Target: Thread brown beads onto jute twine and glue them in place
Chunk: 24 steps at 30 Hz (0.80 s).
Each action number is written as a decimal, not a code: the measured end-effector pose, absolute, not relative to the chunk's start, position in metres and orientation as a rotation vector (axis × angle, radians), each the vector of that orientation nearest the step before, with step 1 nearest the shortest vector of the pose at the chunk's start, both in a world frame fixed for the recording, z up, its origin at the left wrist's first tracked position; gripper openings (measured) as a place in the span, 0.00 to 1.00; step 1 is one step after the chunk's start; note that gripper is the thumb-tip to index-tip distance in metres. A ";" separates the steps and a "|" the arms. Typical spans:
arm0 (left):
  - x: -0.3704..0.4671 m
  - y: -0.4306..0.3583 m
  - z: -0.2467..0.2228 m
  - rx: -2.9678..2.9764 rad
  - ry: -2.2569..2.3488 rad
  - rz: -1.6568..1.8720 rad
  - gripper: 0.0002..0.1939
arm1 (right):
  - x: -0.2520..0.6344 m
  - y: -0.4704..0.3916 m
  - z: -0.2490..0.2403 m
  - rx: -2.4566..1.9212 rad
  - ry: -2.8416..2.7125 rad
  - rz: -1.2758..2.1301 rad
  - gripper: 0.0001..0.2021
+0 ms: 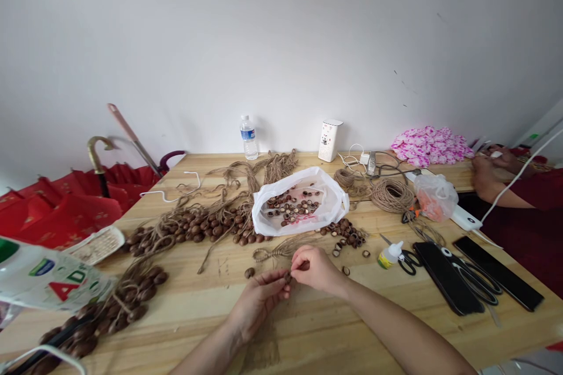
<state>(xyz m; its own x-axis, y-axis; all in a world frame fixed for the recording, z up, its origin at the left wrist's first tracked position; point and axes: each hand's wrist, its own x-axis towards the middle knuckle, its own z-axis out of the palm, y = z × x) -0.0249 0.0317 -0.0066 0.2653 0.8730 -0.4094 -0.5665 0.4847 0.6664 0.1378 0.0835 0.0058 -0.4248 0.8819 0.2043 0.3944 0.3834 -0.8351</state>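
My left hand [260, 297] is closed, pinching a small round brown nut shell [287, 277] between thumb and fingers. Against it my right hand [317, 269] is also closed in a pinch; whatever its fingertips grip is too small to make out. Just beyond both hands a bundle of jute twine [268, 254] with a braided loop lies on the wooden table [211, 304]. One loose brown nut [250, 273] is left of my fingers. Farther back, a white plastic bag [264, 225] stands open with cut shell pieces inside, and more shell rings [352, 233] are heaped beside it.
Corded nuts [197, 225] spread across the left. A glue bottle [389, 255], scissors [475, 281], phones [444, 275] and a twine coil [391, 194] lie at right. A water bottle [248, 137] stands by the wall. Another person's hand [486, 176] is at far right.
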 end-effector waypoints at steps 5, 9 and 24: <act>-0.025 0.031 -0.006 0.445 0.830 1.013 0.08 | 0.138 0.084 0.007 -1.074 -2.004 0.946 0.06; -0.025 0.031 -0.006 0.442 0.838 1.018 0.08 | 0.137 0.083 0.007 -1.076 -2.006 0.947 0.06; -0.024 0.032 -0.007 0.445 0.848 1.023 0.11 | 0.137 0.080 0.013 -1.079 -2.034 0.902 0.08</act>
<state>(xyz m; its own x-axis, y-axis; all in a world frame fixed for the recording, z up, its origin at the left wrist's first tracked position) -0.0240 0.0323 -0.0069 0.2526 0.8795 -0.4033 -0.5598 0.4728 0.6805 0.1367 0.0804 0.0129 -0.4452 0.8666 0.2255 0.4144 0.4226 -0.8060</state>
